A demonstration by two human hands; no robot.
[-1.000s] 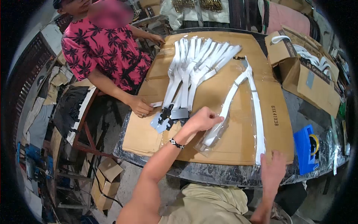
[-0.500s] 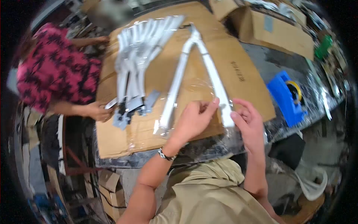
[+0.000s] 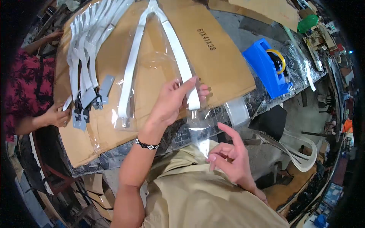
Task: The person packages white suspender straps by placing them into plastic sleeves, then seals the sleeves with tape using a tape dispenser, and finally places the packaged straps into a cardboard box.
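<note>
A white belt [image 3: 131, 72], folded into a V, lies inside a clear plastic bag [image 3: 159, 64] on a cardboard sheet [image 3: 220, 64]. My left hand [image 3: 171, 100] grips the belt's right end through the bag at the table's near edge. The bag's open end hangs off that edge. My right hand [image 3: 228, 155] is below the edge over my lap, index finger stretched out, thumb and other fingers pinching the hanging film.
A fan of several white belts [image 3: 85, 49] lies to the left, grey tags at their ends. A co-worker's hand [image 3: 57, 116] in a red patterned sleeve touches them. A blue tape dispenser [image 3: 266, 68] stands on the right. A green object [image 3: 308, 22] sits far right.
The view has tipped down and swung right. My right hand dropped from the belt's end to below the table edge with the bag's film. My left hand now holds the belt's right end.
</note>
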